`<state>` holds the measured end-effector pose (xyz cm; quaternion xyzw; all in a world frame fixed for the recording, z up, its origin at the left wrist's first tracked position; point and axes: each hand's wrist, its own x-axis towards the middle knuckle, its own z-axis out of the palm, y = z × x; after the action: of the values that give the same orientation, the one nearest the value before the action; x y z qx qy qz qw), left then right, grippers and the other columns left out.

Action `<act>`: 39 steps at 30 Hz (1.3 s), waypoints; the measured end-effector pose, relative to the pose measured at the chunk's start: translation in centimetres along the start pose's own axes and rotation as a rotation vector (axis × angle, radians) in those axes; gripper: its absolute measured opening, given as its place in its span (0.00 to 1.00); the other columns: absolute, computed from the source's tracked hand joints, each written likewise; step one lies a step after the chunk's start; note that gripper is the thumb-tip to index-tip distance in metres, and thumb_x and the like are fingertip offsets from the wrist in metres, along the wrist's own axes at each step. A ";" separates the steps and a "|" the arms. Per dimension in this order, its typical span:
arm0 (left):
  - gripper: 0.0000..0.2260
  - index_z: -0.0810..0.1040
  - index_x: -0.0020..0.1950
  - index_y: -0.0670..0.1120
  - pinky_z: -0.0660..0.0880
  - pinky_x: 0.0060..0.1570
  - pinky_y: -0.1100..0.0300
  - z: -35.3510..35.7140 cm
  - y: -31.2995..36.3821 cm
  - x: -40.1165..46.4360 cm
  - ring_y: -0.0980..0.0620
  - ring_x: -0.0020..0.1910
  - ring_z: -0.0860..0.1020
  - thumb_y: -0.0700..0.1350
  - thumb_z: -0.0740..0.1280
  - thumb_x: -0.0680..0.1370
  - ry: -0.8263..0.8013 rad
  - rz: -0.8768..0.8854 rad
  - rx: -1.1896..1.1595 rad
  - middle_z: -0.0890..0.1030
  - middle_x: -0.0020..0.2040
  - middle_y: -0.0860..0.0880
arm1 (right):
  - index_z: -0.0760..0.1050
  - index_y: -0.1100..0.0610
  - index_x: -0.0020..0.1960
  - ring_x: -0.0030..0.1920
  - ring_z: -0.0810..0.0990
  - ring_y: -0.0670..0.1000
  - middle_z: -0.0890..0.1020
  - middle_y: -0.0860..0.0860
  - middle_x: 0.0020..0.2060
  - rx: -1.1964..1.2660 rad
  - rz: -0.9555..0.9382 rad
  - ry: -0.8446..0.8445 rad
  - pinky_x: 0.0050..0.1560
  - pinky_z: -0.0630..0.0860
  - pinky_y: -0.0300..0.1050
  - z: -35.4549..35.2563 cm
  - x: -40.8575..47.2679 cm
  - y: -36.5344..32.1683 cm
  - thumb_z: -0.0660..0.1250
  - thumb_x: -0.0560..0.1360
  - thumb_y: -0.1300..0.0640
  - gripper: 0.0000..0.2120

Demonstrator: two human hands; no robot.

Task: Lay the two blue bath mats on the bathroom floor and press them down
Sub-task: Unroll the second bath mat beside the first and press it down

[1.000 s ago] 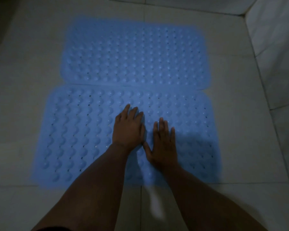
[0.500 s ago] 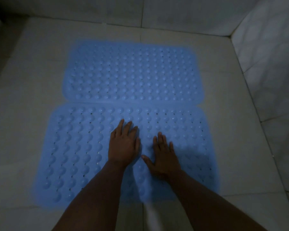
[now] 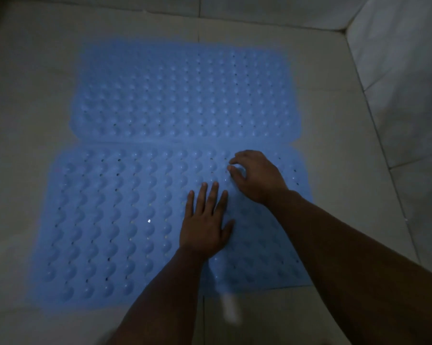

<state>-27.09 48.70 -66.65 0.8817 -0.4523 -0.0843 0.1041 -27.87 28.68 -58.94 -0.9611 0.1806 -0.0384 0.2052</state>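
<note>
Two blue bath mats with rows of bumps and small holes lie flat on the floor, long edges touching. The far mat is bare. My left hand presses flat on the near mat, fingers straight and spread, a little right of its middle. My right hand is over the near mat's far right part, close to the seam. Its fingers are loosely curled with the tips down at the mat, and I see nothing held in it.
Pale floor tiles surround the mats. A tiled wall rises close on the right and another wall runs along the back. The light is dim.
My right hand lifted from flat beside the left hand and moved forward and right toward the seam, its fingers now curled. My left hand stays flat on the near mat. The view shifted.
</note>
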 end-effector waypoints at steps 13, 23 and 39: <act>0.39 0.55 0.83 0.49 0.46 0.78 0.35 0.5 0.1 0.0 0.43 0.83 0.43 0.71 0.52 0.79 -0.094 -0.031 -0.002 0.50 0.84 0.45 | 0.82 0.53 0.54 0.62 0.77 0.56 0.81 0.52 0.56 0.098 -0.024 0.038 0.61 0.76 0.54 4.0 -1.8 1.5 0.63 0.78 0.48 0.13; 0.21 0.81 0.62 0.54 0.78 0.55 0.48 -8.9 -5.6 2.4 0.41 0.58 0.81 0.57 0.56 0.75 -0.059 -0.303 -0.435 0.85 0.57 0.46 | 0.82 0.51 0.56 0.59 0.80 0.56 0.83 0.53 0.57 0.071 0.126 -0.222 0.60 0.76 0.49 -1.1 1.8 -6.3 0.66 0.77 0.46 0.13; 0.23 0.73 0.73 0.46 0.69 0.68 0.40 -6.8 -14.1 -4.1 0.40 0.81 0.58 0.51 0.56 0.80 0.130 -0.294 -0.057 0.71 0.76 0.43 | 0.51 0.62 0.81 0.81 0.43 0.61 0.48 0.62 0.81 -0.220 -0.019 -0.112 0.77 0.48 0.67 14.0 -8.2 -14.6 0.52 0.79 0.36 0.40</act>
<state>-16.79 60.86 -63.52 0.9387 -0.3082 -0.0542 0.1446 -28.61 49.37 -65.74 -0.9801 0.1630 0.0334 0.1081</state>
